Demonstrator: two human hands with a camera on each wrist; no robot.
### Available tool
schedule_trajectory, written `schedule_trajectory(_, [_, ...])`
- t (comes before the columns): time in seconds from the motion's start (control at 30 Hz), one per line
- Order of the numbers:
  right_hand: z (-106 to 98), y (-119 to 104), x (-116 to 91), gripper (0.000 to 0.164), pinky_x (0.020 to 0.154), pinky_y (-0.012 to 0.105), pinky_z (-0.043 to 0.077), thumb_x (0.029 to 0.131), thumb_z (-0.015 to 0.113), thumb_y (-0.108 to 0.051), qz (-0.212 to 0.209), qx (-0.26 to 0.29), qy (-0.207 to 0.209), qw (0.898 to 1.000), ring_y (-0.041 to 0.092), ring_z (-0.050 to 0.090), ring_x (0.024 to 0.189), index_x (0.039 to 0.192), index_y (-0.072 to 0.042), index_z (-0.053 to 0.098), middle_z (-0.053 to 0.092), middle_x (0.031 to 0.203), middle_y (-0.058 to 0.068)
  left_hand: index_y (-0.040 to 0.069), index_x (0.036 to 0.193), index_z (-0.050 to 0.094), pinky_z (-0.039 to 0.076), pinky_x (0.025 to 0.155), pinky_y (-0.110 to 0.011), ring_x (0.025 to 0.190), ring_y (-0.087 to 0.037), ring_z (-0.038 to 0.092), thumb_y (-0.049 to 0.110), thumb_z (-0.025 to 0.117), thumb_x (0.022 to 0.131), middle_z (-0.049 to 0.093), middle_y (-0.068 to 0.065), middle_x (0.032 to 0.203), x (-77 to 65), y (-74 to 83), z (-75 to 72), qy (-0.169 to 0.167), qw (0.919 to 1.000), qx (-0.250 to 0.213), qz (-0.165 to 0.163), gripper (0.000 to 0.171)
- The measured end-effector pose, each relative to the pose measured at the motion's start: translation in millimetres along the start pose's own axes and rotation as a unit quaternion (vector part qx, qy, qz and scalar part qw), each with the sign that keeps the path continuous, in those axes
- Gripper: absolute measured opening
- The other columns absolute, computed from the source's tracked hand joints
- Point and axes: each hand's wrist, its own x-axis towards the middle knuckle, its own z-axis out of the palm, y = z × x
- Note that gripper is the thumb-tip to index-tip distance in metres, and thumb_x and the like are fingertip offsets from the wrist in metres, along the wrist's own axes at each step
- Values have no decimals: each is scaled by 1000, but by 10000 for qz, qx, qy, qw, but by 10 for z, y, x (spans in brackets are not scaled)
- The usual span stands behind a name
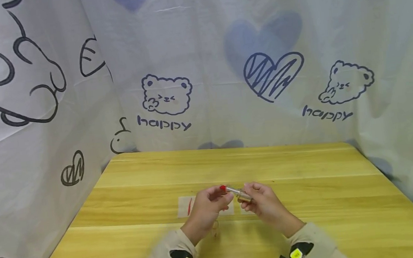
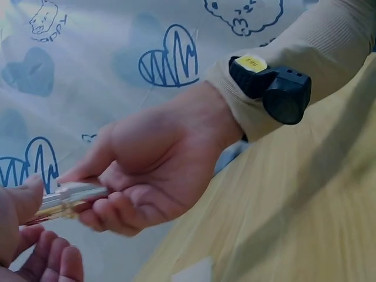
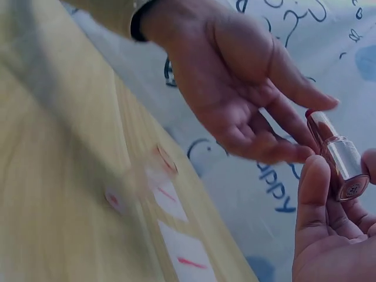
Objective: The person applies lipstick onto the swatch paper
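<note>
Between both hands is a gold and silver lipstick point(image 1: 238, 193) with a red tip, tilted so the tip points left in the head view. My right hand point(image 1: 268, 207) grips its base, whose round end point(image 3: 354, 188) shows in the right wrist view. My left hand point(image 1: 208, 211) has its thumb and fingers about the upper tube near the red tip; the fingers partly hide the contact. In the left wrist view the right hand point(image 2: 158, 158) pinches the lipstick point(image 2: 70, 200) while the left hand point(image 2: 41, 252) meets its other end.
White paper pieces point(image 1: 182, 207) with red strokes lie on the wooden table point(image 1: 124, 206) beneath the hands. A clear, blurred cap-like piece point(image 1: 215, 229) stands nearer the body. Printed curtains point(image 1: 220, 70) enclose the table at the back and sides.
</note>
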Motion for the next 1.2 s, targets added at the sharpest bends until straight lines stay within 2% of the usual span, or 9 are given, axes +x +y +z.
schedule_trajectory(0.07, [35, 19, 2, 24, 60, 15, 51, 105, 45, -25, 78, 158, -234, 9996, 4, 61, 66, 92, -8, 57, 66, 80, 0, -7, 124, 60, 52, 78, -30, 91, -15, 59, 19, 69, 92, 65, -8, 104, -21, -8, 33, 92, 9998, -145, 51, 42])
schedule_trajectory(0.17, [78, 36, 10, 31, 57, 13, 49, 106, 40, -30, 268, 207, -375, 9987, 2, 59, 63, 89, -10, 57, 64, 77, -2, -10, 122, 60, 51, 77, -27, 88, -14, 57, 17, 69, 92, 64, -6, 99, -43, -16, 74, 233, 9986, -464, 133, 41])
schedule_trajectory(0.33, [123, 36, 21, 39, 54, 13, 46, 105, 40, -39, 739, 214, -84, 9970, 3, 54, 60, 84, -10, 55, 61, 74, -1, -13, 118, 60, 50, 79, -29, 90, -13, 58, 13, 69, 91, 65, -4, 99, -57, -42, 107, 350, 9945, -964, 221, 38])
schedule_trajectory(0.47, [135, 24, 23, 41, 53, 14, 44, 104, 39, -42, 893, 168, 52, 9958, 4, 53, 59, 82, -10, 54, 59, 73, -1, -13, 113, 62, 50, 79, -29, 89, -13, 58, 9, 70, 90, 65, -3, 97, -55, -64, 123, 438, 9918, -1165, 283, 33])
schedule_trajectory(0.6, [132, 14, 22, 41, 52, 14, 45, 104, 40, -43, 859, 150, -51, 9962, 3, 53, 59, 85, -10, 56, 60, 73, -2, -10, 104, 65, 50, 75, -27, 86, -13, 57, 10, 71, 90, 64, -2, 93, -55, -68, 140, 635, 9906, -1154, 378, 25])
schedule_trajectory(0.73, [130, 9, 19, 39, 52, 14, 45, 103, 42, -42, 801, 110, -76, 9967, 3, 53, 59, 88, -9, 57, 62, 74, -2, -7, 99, 66, 50, 73, -27, 85, -14, 57, 14, 72, 89, 65, -2, 92, -56, -70, 152, 801, 9914, -941, 428, 24])
schedule_trajectory(1.07, [153, -8, 13, 30, 54, 15, 45, 103, 47, -33, 686, 35, 306, 9972, 4, 53, 60, 92, -7, 57, 64, 75, 0, -10, 104, 66, 50, 69, -25, 79, -13, 57, 14, 71, 90, 65, -1, 87, -52, -72, 171, 994, 9921, -629, 442, 28])
schedule_trajectory(1.2, [165, -22, 5, 20, 57, 16, 47, 102, 52, -24, 509, -91, 441, 9977, 5, 55, 63, 96, -5, 53, 64, 80, 1, -10, 105, 66, 50, 68, -25, 78, -13, 57, 14, 71, 90, 64, -1, 85, -48, -67, 177, 1068, 9916, -619, 388, 28])
